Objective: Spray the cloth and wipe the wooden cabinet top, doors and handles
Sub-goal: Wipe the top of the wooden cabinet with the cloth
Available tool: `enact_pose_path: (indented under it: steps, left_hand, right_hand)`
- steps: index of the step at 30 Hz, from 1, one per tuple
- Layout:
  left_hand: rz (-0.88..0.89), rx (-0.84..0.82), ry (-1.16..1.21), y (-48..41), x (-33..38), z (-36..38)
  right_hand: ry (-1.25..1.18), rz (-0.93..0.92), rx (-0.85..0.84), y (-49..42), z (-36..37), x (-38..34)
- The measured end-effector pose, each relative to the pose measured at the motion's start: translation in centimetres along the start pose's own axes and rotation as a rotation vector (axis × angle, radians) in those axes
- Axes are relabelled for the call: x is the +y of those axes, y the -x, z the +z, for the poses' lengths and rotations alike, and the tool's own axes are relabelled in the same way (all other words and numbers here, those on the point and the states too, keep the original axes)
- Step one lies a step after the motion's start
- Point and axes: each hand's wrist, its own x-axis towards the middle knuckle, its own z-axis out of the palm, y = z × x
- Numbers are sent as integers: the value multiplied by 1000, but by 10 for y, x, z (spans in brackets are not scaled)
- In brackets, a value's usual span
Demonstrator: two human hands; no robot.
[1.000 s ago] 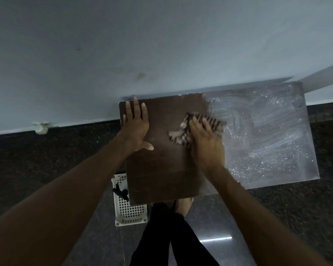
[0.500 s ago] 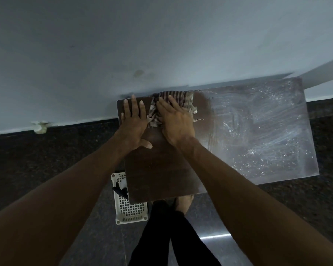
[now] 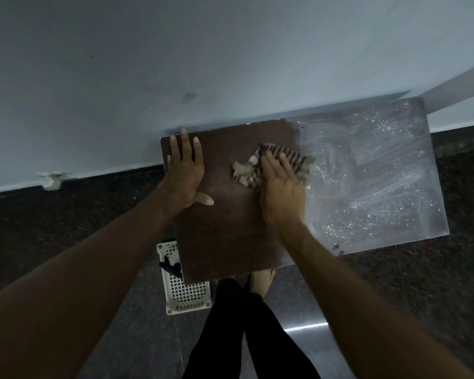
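The dark wooden cabinet top (image 3: 225, 236) runs along the wall below me. Its left part is dark and clean; its right part (image 3: 372, 187) is whitish with dust and glittering droplets. A striped cloth (image 3: 293, 157) lies bunched near the middle, at the edge of the dusty area. My right hand (image 3: 281, 190) presses flat on the cloth, fingers pointing towards the wall. My left hand (image 3: 185, 170) rests flat with spread fingers on the top's far left corner, holding nothing. No spray bottle is in view.
A white perforated plastic basket (image 3: 186, 296) stands on the dark speckled floor under the cabinet's front left corner, with a black object (image 3: 170, 266) in it. My legs and a bare foot (image 3: 263, 280) are below the front edge. The pale wall (image 3: 203, 64) is directly behind the cabinet.
My right hand has slid the cloth from the back edge next to my left hand rightwards and forwards to the border of the dusty area. The left hand has stayed put.
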Motion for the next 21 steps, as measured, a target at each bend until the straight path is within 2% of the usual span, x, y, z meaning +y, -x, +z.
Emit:
enact_pose_path:
  steps: [5, 8, 14, 18, 21]
  left_hand:
    - [15, 11, 0, 2, 1, 0]
    - [16, 17, 0, 3, 0, 0]
    - [22, 23, 5, 2, 1, 0]
    - [43, 71, 16, 2, -2, 4]
    - [75, 110, 61, 3, -7, 7]
  right_hand:
    - [0, -24, -28, 123, 27, 24]
    - [-12, -33, -56, 158, 27, 41]
    - [5, 25, 5, 97, 17, 46]
    - [-5, 120, -29, 38, 12, 21]
    - [-2, 92, -17, 42, 14, -1]
